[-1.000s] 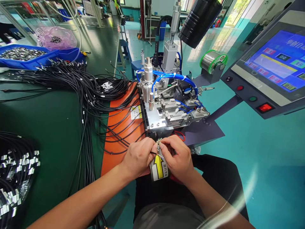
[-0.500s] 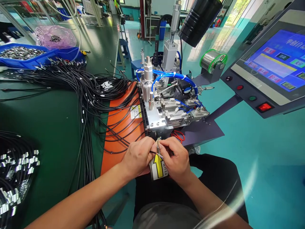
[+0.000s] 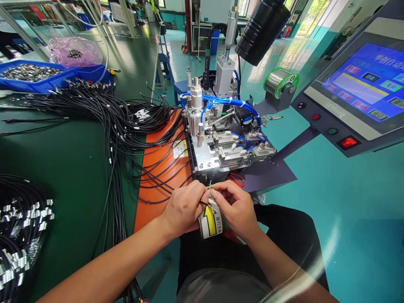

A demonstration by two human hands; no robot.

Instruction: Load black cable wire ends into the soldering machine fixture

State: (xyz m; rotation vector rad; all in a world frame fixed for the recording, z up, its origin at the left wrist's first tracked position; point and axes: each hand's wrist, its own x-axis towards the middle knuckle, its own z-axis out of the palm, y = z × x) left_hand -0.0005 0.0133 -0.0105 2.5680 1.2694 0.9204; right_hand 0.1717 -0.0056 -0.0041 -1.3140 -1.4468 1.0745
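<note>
My left hand [image 3: 186, 204] is closed on a black cable [image 3: 204, 203], just in front of the machine [image 3: 206, 158]. Fine pale wires at the cable's end stand up between the fingertips of both hands. My right hand [image 3: 235, 206] pinches these wires with thumb and forefinger, its fingertips almost touching those of my left. Below the fingers sits a round part with a yellow arrow label [image 3: 211, 222]. More black cables [image 3: 158, 168] run over the orange mat [image 3: 151, 214] to the left of my hands.
Cable bundles [image 3: 116, 113] lie on the green table [image 3: 78, 164], beside blue trays [image 3: 34, 84] of small metal parts. A solder spool [image 3: 280, 83], a black cylinder [image 3: 263, 31] and a control screen [image 3: 362, 84] stand at the right.
My right hand has shifted slightly right and its fingers have changed their hold on the wires. The arrow label shows more fully. My left hand has hardly moved.
</note>
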